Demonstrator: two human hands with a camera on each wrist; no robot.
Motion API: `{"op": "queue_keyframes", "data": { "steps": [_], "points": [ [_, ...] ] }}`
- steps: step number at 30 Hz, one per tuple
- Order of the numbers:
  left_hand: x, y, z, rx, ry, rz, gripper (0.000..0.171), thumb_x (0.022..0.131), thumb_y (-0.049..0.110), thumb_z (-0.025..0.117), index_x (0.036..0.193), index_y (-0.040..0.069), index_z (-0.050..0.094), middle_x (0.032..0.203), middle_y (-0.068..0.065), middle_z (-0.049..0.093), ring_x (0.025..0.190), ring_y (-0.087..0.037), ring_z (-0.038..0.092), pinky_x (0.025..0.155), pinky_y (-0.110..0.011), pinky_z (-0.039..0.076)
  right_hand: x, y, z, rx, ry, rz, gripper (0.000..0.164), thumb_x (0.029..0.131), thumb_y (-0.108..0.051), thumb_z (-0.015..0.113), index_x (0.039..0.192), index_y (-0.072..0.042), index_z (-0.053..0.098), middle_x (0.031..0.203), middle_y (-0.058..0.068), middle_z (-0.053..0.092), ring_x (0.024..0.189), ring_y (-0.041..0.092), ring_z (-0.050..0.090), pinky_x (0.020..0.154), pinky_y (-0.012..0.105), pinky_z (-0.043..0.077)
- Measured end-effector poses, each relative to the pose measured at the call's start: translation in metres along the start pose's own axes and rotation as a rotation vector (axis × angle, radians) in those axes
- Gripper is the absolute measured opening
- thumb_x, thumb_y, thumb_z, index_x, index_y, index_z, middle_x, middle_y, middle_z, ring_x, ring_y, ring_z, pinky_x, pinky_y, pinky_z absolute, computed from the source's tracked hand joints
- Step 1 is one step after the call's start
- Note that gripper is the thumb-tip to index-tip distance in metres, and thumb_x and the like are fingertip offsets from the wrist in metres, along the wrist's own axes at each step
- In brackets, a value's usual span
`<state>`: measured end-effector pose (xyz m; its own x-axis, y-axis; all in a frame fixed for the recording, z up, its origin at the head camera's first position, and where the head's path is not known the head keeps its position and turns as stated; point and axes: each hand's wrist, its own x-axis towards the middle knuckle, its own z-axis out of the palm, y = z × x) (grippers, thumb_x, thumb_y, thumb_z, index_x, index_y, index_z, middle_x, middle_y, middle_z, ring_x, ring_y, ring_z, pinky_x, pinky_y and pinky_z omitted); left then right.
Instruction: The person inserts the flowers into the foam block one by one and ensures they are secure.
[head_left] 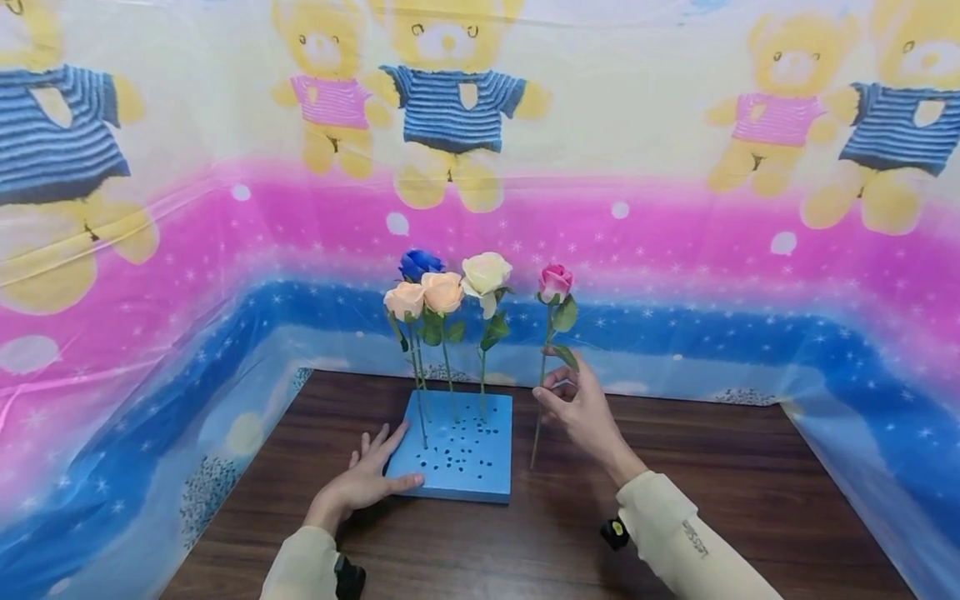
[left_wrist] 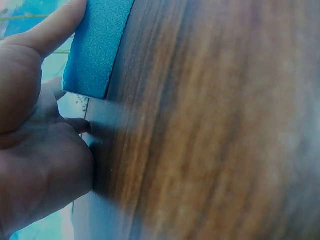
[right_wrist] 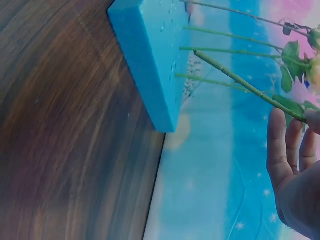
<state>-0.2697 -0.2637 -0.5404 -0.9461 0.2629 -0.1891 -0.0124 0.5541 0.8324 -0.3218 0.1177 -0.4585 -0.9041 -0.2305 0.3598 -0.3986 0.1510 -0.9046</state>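
A pink rose [head_left: 556, 283] with green leaves stands nearly upright in my right hand [head_left: 581, 408], its stem [right_wrist: 235, 77] pinched between thumb and fingers. The stem's lower end hangs just right of a blue foam block [head_left: 480, 492] dotted with holes. My left hand [head_left: 367, 475] rests against the block's left side, thumb on the top near the front corner and fingers spread along the edge. Standing in the block are a blue rose [head_left: 420, 264], two peach roses [head_left: 442, 292] and a cream rose [head_left: 486, 273]. In the left wrist view, the thumb lies along the block [left_wrist: 97, 50].
The block sits on a dark wood table [head_left: 562, 533]. Behind and at the sides hangs a cloth backdrop [head_left: 637, 250] printed with teddy bears, meeting the table's back edge. Small black devices [head_left: 615, 533] are strapped at both wrists.
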Motion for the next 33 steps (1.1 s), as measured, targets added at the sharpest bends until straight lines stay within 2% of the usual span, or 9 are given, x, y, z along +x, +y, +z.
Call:
{"op": "queue_keyframes", "data": {
  "steps": [3, 8, 11, 13, 16, 22, 26, 29, 33],
  "points": [
    [0.0, 0.0, 0.0, -0.002, 0.001, -0.001, 0.106, 0.102, 0.044, 0.083, 0.181, 0.021, 0.016, 0.184, -0.027, -0.01, 0.164, -0.053, -0.03, 0.127, -0.077, -0.017, 0.004, -0.002, 0.008, -0.001, -0.004, -0.018, 0.061, 0.108, -0.006, 0.075, 0.158, -0.032, 0.054, 0.111, 0.02, 0.062, 0.093, 0.05, 0.072, 0.073, 0.059, 0.068],
    [0.001, -0.001, 0.001, -0.018, -0.001, 0.006, 0.107, 0.102, 0.043, 0.083, 0.181, 0.021, 0.015, 0.184, -0.028, -0.01, 0.163, -0.054, -0.031, 0.126, -0.078, -0.018, 0.009, -0.005, 0.022, -0.029, -0.001, -0.034, 0.06, 0.108, -0.011, 0.076, 0.16, -0.03, 0.052, 0.111, 0.017, 0.064, 0.09, 0.035, 0.074, 0.073, 0.053, 0.069],
    [0.0, -0.001, 0.001, -0.017, 0.001, 0.001, 0.107, 0.102, 0.043, 0.084, 0.181, 0.022, 0.016, 0.184, -0.027, -0.01, 0.164, -0.053, -0.031, 0.126, -0.077, -0.018, 0.012, -0.008, 0.031, -0.039, -0.002, -0.048, 0.059, 0.109, -0.011, 0.075, 0.159, -0.032, 0.053, 0.112, 0.016, 0.065, 0.089, 0.031, 0.075, 0.074, 0.053, 0.068],
    [0.0, -0.001, 0.001, -0.013, 0.004, -0.001, 0.106, 0.102, 0.043, 0.084, 0.181, 0.022, 0.017, 0.185, -0.026, -0.009, 0.164, -0.053, -0.03, 0.127, -0.077, -0.018, 0.014, -0.009, 0.037, -0.04, -0.005, -0.053, 0.059, 0.109, -0.01, 0.074, 0.158, -0.035, 0.054, 0.113, 0.014, 0.066, 0.09, 0.03, 0.075, 0.076, 0.056, 0.068],
    [0.001, -0.002, 0.0, -0.01, 0.007, 0.004, 0.106, 0.101, 0.044, 0.084, 0.181, 0.022, 0.017, 0.185, -0.027, -0.009, 0.164, -0.053, -0.03, 0.126, -0.077, -0.018, 0.016, -0.011, 0.046, -0.041, -0.014, -0.058, 0.058, 0.109, -0.009, 0.074, 0.158, -0.033, 0.054, 0.112, 0.013, 0.067, 0.092, 0.032, 0.075, 0.077, 0.061, 0.067],
    [0.0, -0.003, 0.001, -0.03, 0.007, 0.031, 0.109, 0.1, 0.047, 0.084, 0.181, 0.02, 0.016, 0.183, -0.031, -0.01, 0.162, -0.055, -0.032, 0.124, -0.078, -0.022, 0.018, -0.011, 0.062, -0.056, -0.046, -0.065, 0.061, 0.109, -0.007, 0.073, 0.164, -0.022, 0.051, 0.112, 0.011, 0.067, 0.091, 0.033, 0.074, 0.076, 0.045, 0.069],
    [-0.001, -0.003, 0.001, -0.029, 0.004, 0.026, 0.11, 0.1, 0.048, 0.084, 0.181, 0.02, 0.016, 0.183, -0.03, -0.01, 0.163, -0.055, -0.031, 0.125, -0.078, -0.021, 0.018, -0.011, 0.07, -0.076, -0.056, -0.067, 0.061, 0.109, -0.007, 0.074, 0.162, -0.029, 0.053, 0.11, 0.008, 0.068, 0.092, 0.032, 0.075, 0.074, 0.038, 0.068],
    [0.0, -0.002, 0.0, -0.012, 0.005, 0.013, 0.108, 0.101, 0.046, 0.083, 0.181, 0.021, 0.016, 0.184, -0.027, -0.01, 0.164, -0.053, -0.031, 0.126, -0.077, -0.019, 0.019, -0.01, 0.075, -0.077, -0.055, -0.068, 0.061, 0.109, -0.007, 0.073, 0.16, -0.034, 0.053, 0.11, 0.007, 0.068, 0.097, 0.036, 0.075, 0.075, 0.038, 0.069],
    [0.001, -0.003, 0.001, 0.003, 0.007, 0.009, 0.106, 0.102, 0.044, 0.083, 0.181, 0.021, 0.016, 0.184, -0.028, -0.009, 0.164, -0.055, -0.03, 0.126, -0.079, -0.016, 0.02, -0.007, 0.08, -0.072, -0.06, -0.077, 0.061, 0.109, -0.007, 0.073, 0.16, -0.035, 0.054, 0.111, 0.008, 0.067, 0.103, 0.039, 0.075, 0.075, 0.039, 0.069]
  ]
}}
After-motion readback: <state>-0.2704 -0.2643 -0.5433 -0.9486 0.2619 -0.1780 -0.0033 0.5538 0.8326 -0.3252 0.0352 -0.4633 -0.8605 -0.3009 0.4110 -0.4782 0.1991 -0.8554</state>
